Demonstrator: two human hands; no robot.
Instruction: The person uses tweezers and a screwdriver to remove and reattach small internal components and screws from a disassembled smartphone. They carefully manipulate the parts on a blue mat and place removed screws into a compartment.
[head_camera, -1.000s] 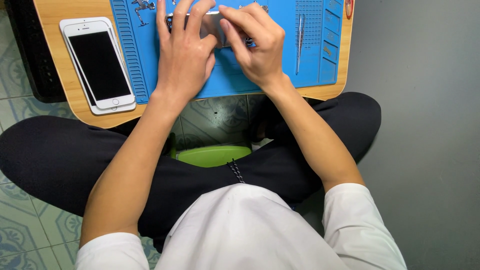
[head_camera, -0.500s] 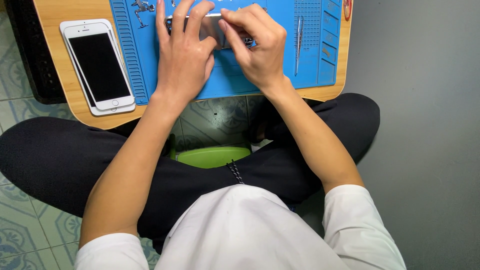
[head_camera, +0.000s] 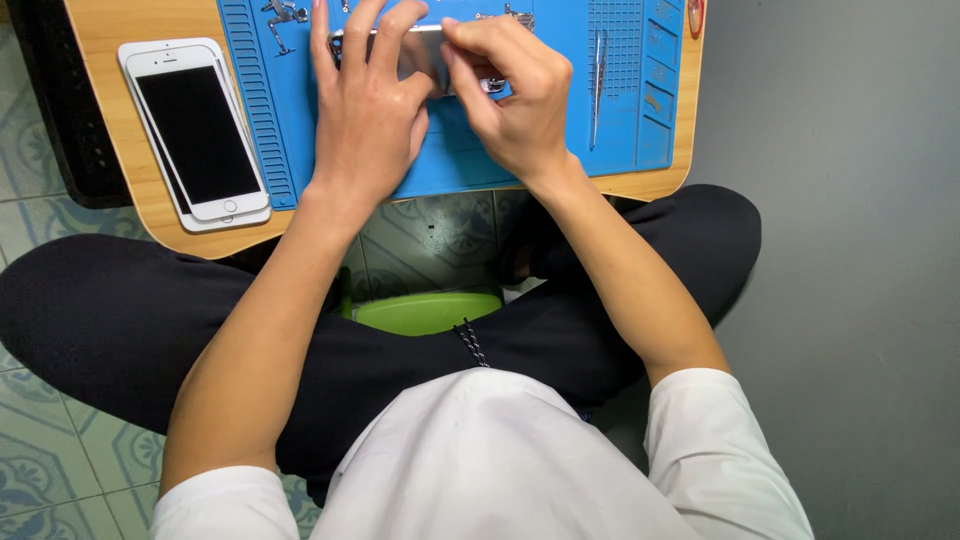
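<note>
1. Where the wooden lap table (head_camera: 120, 170) shows bare at left, a white smartphone with a black screen (head_camera: 197, 133) lies stacked on another.
2. Left hand (head_camera: 365, 110), fingers spread, presses a flat silver phone housing (head_camera: 418, 52) onto the blue silicone repair mat (head_camera: 560, 150).
3. Right hand (head_camera: 510, 100) pinches the housing's edge.
4. Metal tweezers (head_camera: 598, 85) lie on the mat, right.

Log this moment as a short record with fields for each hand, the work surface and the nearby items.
left hand: fingers spread, pressing down on a silver phone housing
right hand: pinching at the housing's near edge; any tool is hidden
work surface: blue repair mat on a wooden lap table
nearby: white smartphone, face up, left of the mat; metal tweezers to the right
below the table: green object by the crossed legs
</note>
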